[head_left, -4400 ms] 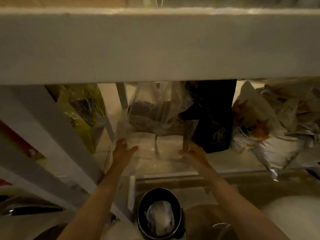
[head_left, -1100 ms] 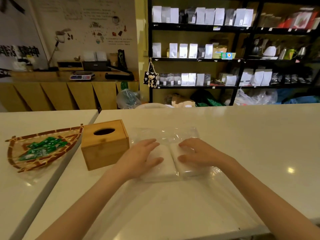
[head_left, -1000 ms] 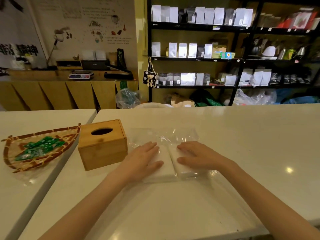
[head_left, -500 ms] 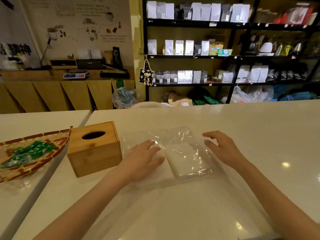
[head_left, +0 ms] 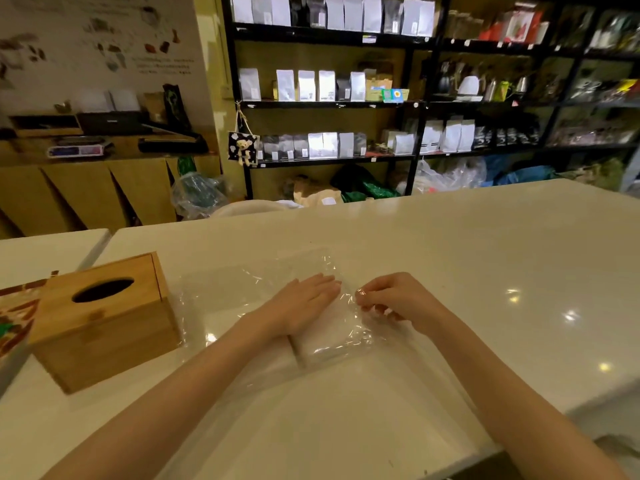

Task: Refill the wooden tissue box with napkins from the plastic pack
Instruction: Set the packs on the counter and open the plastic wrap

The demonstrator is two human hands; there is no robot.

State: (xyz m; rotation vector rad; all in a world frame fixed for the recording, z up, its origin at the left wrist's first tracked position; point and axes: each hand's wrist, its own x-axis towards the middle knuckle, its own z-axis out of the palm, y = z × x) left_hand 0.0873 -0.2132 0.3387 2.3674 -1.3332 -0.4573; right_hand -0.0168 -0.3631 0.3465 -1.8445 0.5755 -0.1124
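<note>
A clear, crinkled plastic pack [head_left: 311,299] lies flat on the glossy white counter [head_left: 485,271], its film catching small glints of light; inside it a white, soft-edged square stack of napkins [head_left: 332,336] shows through the wrap. The left hand [head_left: 304,306] rests palm-down on the pack, fingers straight and laid close together, pressing the film flat over the napkins; the right hand [head_left: 391,299] sits just right of the pack's middle, its thumb and fingertips drawn together and pinching a fold of the clear film. Left of the pack, with the film's edge just beside its base, stands the square wooden tissue box [head_left: 104,320] of pale bamboo-like grain, smooth-sided, with a dark oval slot in its lid; nothing pokes out of the slot. Further left of the pack, at the frame edge, a woven brown-and-cream basket [head_left: 14,317] is partly seen. Behind the pack, beyond the counter, black metal shelves [head_left: 346,105] carry rows of white and silver pouches; their labels are too small to read.
</note>
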